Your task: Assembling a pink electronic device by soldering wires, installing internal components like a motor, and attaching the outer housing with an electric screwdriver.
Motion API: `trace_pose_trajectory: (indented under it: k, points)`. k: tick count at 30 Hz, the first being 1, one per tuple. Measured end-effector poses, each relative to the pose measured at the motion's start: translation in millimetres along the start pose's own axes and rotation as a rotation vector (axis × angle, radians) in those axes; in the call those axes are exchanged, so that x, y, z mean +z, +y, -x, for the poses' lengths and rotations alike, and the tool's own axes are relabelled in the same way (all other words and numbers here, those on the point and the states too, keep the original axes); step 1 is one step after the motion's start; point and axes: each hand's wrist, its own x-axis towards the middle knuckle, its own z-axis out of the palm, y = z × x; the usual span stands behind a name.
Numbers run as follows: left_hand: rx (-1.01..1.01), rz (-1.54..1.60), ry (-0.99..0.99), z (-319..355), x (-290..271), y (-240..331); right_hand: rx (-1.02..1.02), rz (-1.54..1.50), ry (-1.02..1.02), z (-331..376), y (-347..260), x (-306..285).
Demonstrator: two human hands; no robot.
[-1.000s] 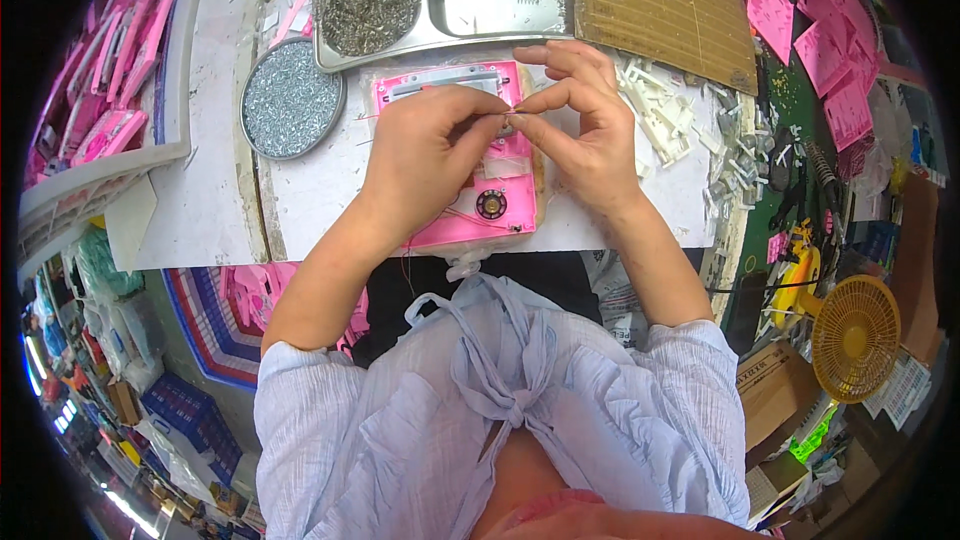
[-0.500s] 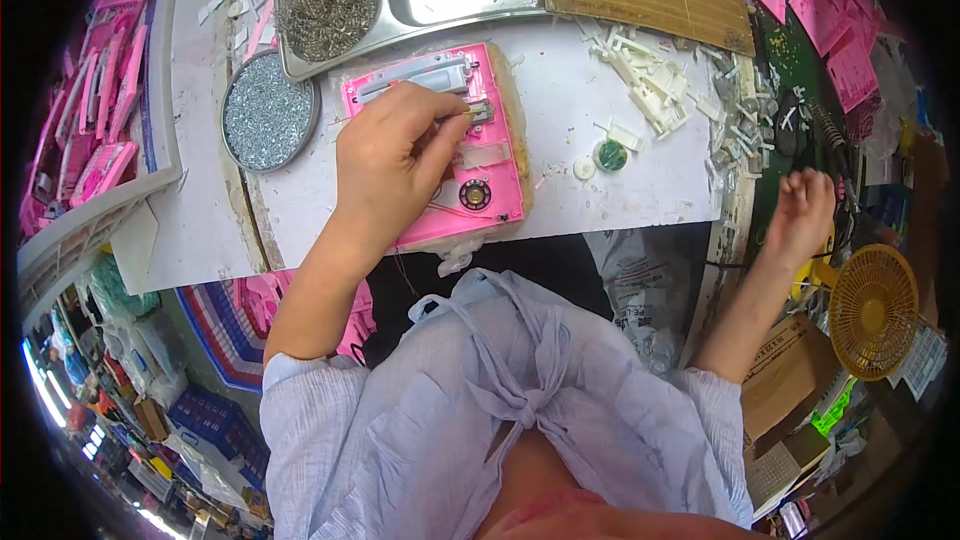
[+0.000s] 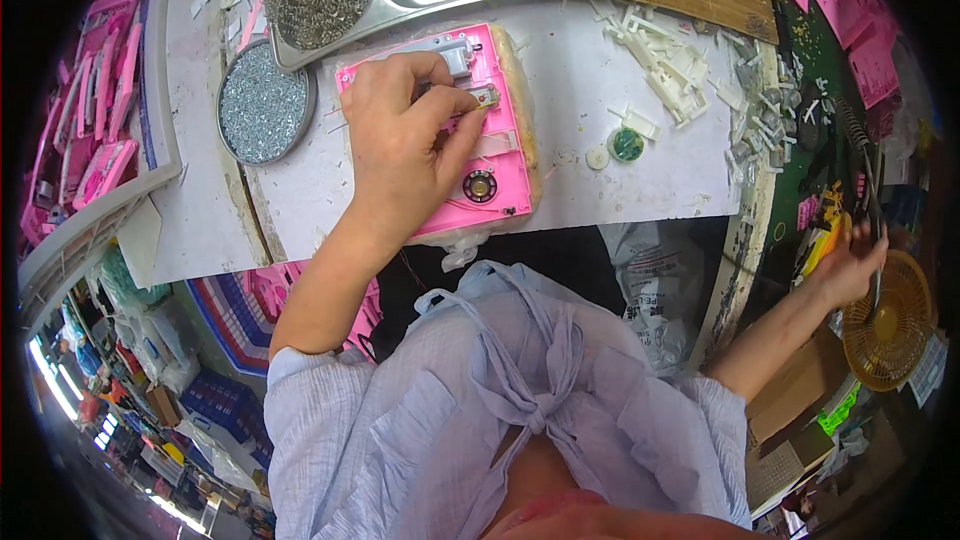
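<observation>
On the white counter [image 3: 620, 70], her left hand [image 3: 405, 130] pins the pink toy housing [image 3: 500, 155] alone, while the right hand [image 3: 848, 270] has gone off sideways, fingers closing on a tool [image 3: 868, 190].

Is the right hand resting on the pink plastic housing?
No, the right hand reaches off to the side beside a small fan, while the left hand presses the pink housing.

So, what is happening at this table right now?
A person sits at a white worktable putting together a flat pink plastic casing. The left hand rests on the casing and pinches a small metal part near its top edge. The right hand is far off to the side, at a slim dark tool beside a small yellow fan. A round tin of silver screws and loose white plastic pieces lie nearby.
</observation>
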Motion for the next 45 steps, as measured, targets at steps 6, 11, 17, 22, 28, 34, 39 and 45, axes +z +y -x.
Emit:
trace_pose_trajectory:
  k: [6,11,17,22,28,34,39,45]
  points:
    - [-0.023,0.012,-0.028,-1.8,0.8,0.6,-0.032,-0.023,-0.386,140.5,-13.4,68.0]
    - [-0.011,-0.004,-0.024,-1.9,3.0,-0.2,0.013,-0.166,-1.056,221.3,-18.6,156.8]
    - [-0.02,0.013,-0.023,-0.5,1.8,-2.3,-0.061,-0.178,-1.147,234.0,-16.0,176.3]
    - [-0.03,0.03,-0.021,0.3,2.6,-2.6,-0.101,-0.176,-1.157,235.1,-13.7,179.2]
    - [0.007,0.012,-0.029,-1.7,-0.1,-3.9,-0.074,-0.173,-1.158,236.0,-15.0,179.9]
    - [-0.034,0.019,-0.05,-0.8,0.2,-2.7,-0.092,-0.159,-1.158,235.0,-14.9,180.6]
    - [0.009,0.006,-0.054,-4.1,-1.6,-2.9,-0.068,-0.153,-1.174,233.8,-16.1,178.2]
    - [-0.034,-0.01,-0.075,-2.0,-1.8,-1.9,-0.096,-0.175,-1.169,227.5,-18.1,176.1]
